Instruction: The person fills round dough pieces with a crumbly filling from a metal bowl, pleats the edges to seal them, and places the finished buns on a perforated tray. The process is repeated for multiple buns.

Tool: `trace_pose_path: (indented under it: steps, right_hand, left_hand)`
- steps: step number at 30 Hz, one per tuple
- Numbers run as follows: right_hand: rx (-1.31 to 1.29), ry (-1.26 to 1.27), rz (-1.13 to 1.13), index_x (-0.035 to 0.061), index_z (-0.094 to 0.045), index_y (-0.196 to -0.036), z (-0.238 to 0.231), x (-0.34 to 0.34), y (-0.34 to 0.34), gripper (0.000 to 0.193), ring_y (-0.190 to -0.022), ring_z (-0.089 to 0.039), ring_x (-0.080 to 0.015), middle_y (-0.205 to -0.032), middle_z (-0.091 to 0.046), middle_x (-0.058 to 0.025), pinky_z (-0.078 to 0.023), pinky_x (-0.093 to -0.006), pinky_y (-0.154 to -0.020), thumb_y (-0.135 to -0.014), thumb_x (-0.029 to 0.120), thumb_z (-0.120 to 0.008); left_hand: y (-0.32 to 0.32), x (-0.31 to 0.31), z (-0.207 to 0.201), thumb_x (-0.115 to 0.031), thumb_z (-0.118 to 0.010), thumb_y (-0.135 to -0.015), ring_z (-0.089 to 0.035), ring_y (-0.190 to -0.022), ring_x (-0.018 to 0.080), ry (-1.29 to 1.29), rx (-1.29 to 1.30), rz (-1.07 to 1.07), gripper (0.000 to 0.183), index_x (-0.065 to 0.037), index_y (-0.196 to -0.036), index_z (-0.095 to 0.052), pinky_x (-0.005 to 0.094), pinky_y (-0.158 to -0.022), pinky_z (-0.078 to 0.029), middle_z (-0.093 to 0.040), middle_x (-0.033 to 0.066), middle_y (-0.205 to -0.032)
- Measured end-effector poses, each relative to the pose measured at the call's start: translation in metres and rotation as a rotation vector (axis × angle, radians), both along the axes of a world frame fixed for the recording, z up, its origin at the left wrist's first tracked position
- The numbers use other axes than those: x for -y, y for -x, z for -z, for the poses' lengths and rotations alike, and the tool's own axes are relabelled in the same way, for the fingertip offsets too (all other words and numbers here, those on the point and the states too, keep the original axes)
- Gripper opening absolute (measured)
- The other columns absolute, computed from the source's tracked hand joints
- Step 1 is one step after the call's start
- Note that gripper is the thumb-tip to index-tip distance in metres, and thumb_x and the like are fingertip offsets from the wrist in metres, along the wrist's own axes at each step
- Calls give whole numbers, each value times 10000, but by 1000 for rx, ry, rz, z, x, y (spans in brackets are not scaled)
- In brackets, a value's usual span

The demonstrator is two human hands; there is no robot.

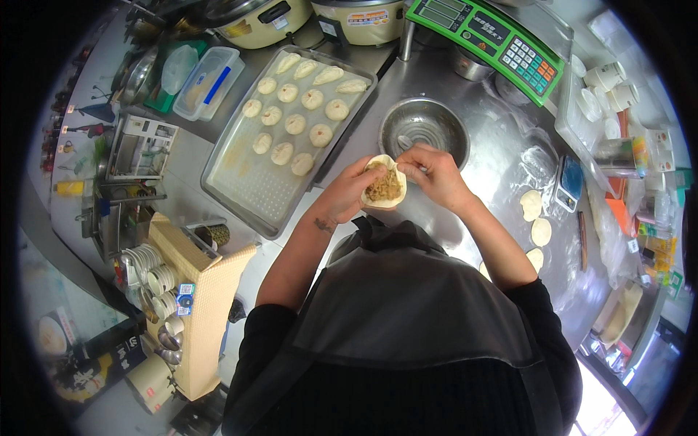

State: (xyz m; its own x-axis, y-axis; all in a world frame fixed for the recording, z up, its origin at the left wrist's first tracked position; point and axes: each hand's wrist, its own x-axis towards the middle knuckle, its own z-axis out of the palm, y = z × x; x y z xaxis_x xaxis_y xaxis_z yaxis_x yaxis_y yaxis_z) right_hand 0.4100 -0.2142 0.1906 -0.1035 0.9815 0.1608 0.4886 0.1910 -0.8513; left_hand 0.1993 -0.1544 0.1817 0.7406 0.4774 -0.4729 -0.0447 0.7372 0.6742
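A round dough wrapper with brown minced filling lies in my left hand, whose thumb presses on the filling. My right hand pinches the wrapper's upper right edge between thumb and fingers. Just beyond my hands stands a steel bowl with a spoon-like utensil and little else visible inside. To the left, a perforated metal tray bears several pleated round buns and, at its far end, several elongated ones. Flat dough rounds lie on the floured counter beside my right arm.
A green scale stands at the back right. A small blue-topped scale and a thin brown rolling pin lie at the right. Two cookers stand behind the tray, with a lidded plastic container to its left.
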Motion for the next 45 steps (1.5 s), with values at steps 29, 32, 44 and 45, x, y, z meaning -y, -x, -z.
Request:
trace_pose_path:
  steps: [29, 32, 44, 45]
  right_hand:
    - [-83, 168, -76, 16, -674, -1001, 0, -43, 14, 114, -763, -572, -135, -861, -568, -32, -472, -289, -668, -897, 58, -692]
    - [-103, 105, -55, 12, -666, -972, 1, -43, 15, 100, -759, -600, -192, -852, -576, -79, -489, -317, -679, -884, 55, -689]
    - [-123, 156, -128, -1, -656, -956, 11, -47, 22, 90, -695, -577, -132, -858, -572, -65, -474, -281, -642, -915, 75, -681]
    - [-58, 141, -115, -4, -652, -970, 11, -48, 22, 95, -682, -577, -126, -854, -573, -63, -473, -276, -632, -916, 70, -678]
  left_hand:
    - [19, -39, 16, -224, -539, -1008, -659, -903, 123, -64, -7, 16, 302, -8, -1215, -573, 295, -672, -581, -652, 59, -1037]
    - [16, -41, 18, -223, -533, -1010, -663, -873, 129, -143, -15, 60, 293, -9, -1205, -579, 305, -613, -584, -657, 60, -1020]
    - [17, -58, 30, -204, -554, -992, -613, -868, 72, -431, -208, 368, 266, -10, -1165, -614, 235, -719, -499, -651, 17, -1006]
    - [17, -58, 30, -204, -555, -992, -606, -871, 68, -465, -250, 393, 275, -6, -1173, -613, 232, -726, -488, -650, 13, -1010]
